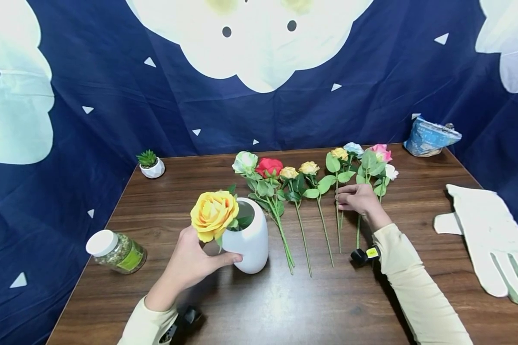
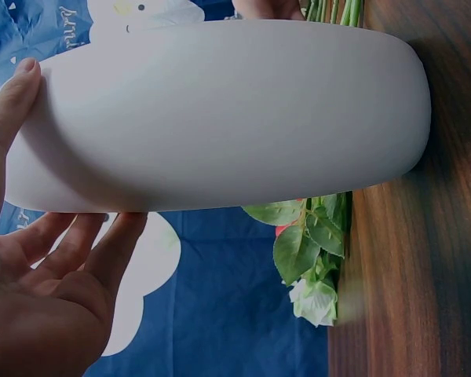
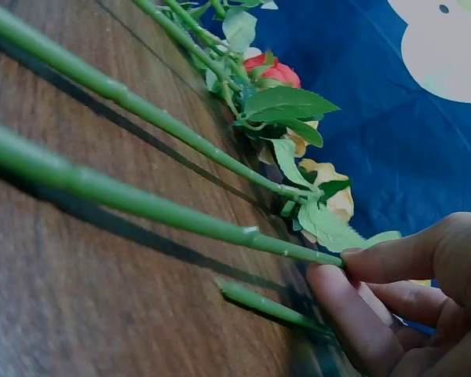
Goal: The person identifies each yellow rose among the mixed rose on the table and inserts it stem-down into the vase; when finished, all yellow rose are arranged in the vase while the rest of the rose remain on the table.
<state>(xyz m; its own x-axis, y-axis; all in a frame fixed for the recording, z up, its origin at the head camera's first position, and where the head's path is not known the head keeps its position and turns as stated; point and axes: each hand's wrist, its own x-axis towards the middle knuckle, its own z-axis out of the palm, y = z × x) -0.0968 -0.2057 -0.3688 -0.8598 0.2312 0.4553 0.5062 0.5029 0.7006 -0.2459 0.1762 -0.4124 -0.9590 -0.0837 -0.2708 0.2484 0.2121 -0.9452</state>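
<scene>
My left hand [image 1: 194,256] holds a white vase [image 1: 254,244] by its side, thumb in front and fingers around the far side. A large yellow rose [image 1: 214,214] stands in the vase and leans out over its left rim. My right hand [image 1: 362,201] pinches the green stem [image 3: 180,220] of a small yellow flower [image 1: 339,153] between thumb and finger. In the right wrist view that stem is slightly above the wood. A shorter cut stem [image 3: 271,305] lies below it. The left wrist view shows the vase's smooth side; its opening is hidden there.
Red [image 1: 269,167], pale green [image 1: 245,163], yellow [image 1: 309,168] and pink [image 1: 382,153] flowers lie in a row across the table [image 1: 302,311]. A lidded jar [image 1: 118,251] lies tilted at left. A potted succulent [image 1: 151,165], blue bag [image 1: 429,138] and white glove [image 1: 483,230] sit around the edges.
</scene>
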